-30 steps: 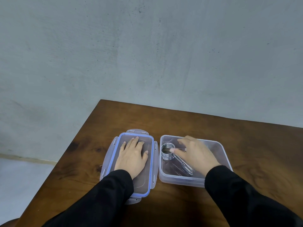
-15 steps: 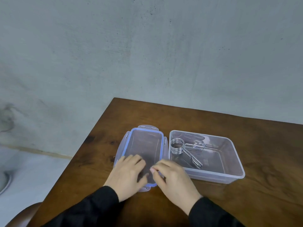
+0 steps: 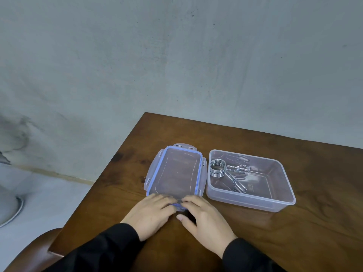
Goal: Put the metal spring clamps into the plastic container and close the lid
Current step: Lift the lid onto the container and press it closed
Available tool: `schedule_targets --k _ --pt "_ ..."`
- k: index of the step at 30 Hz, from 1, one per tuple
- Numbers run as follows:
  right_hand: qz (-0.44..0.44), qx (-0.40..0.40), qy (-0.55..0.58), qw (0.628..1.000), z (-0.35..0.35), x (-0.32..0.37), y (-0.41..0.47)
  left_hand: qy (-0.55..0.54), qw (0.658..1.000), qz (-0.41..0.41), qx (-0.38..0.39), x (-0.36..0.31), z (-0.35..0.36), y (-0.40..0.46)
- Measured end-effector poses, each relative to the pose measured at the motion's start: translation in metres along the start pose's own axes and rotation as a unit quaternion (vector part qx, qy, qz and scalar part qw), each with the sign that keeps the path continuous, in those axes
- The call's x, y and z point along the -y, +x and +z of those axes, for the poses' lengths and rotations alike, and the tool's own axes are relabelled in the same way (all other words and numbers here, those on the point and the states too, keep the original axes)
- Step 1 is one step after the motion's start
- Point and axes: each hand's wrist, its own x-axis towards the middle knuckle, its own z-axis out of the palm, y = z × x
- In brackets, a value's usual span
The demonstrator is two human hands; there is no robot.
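A clear plastic container (image 3: 252,200) stands open on the wooden table (image 3: 318,236). Inside it, at the left end, lies a metal spring clamp (image 3: 217,169) with a coiled ring and two wire handles pointing right and toward me. The lid (image 3: 176,173), clear with a blue seal and side latches, lies flat just left of the container. My left hand (image 3: 151,214) and my right hand (image 3: 204,218) sit side by side at the lid's near end, fingertips curled over its near edge and latch. The lid still rests on the table.
The table's left edge runs diagonally close to the lid. A brown chair back (image 3: 33,250) shows at the bottom left, and a round pale base (image 3: 9,209) stands on the floor at far left. A grey wall rises behind the table.
My right hand left the container, where the clamp now lies, and came to the lid's near end. My left hand slid back from the lid's middle to its near edge.
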Motion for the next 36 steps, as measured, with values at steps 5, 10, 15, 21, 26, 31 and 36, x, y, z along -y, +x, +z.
schedule_targets --k 5,10,15,21,26,31,36 --pt "-0.046 -0.014 -0.022 0.999 -0.007 0.006 0.018 -0.008 0.995 -0.081 -0.051 0.001 -0.013 0.000" --pt "-0.081 -0.085 -0.071 0.991 -0.015 0.010 0.039 -0.006 0.991 -0.065 -0.115 0.001 -0.038 0.013" --pt "-0.131 -0.170 -0.037 0.976 -0.054 0.027 0.078 -0.002 0.965 -0.123 -0.230 0.005 -0.087 0.038" --pt "0.000 -0.273 0.025 0.962 -0.141 0.041 0.099 -0.182 0.856 -0.214 -0.434 -0.006 -0.164 0.073" --pt "0.164 -0.316 0.197 0.914 -0.181 -0.013 0.073 -0.321 0.751 -0.153 -0.556 -0.025 -0.217 0.117" --pt "0.206 -0.313 0.392 0.840 -0.209 -0.065 0.032 -0.506 0.675 -0.200 -0.499 -0.033 -0.207 0.165" --pt "0.268 -0.379 0.367 0.806 -0.223 -0.088 -0.018 -0.622 0.626 -0.345 -0.319 -0.037 -0.151 0.200"
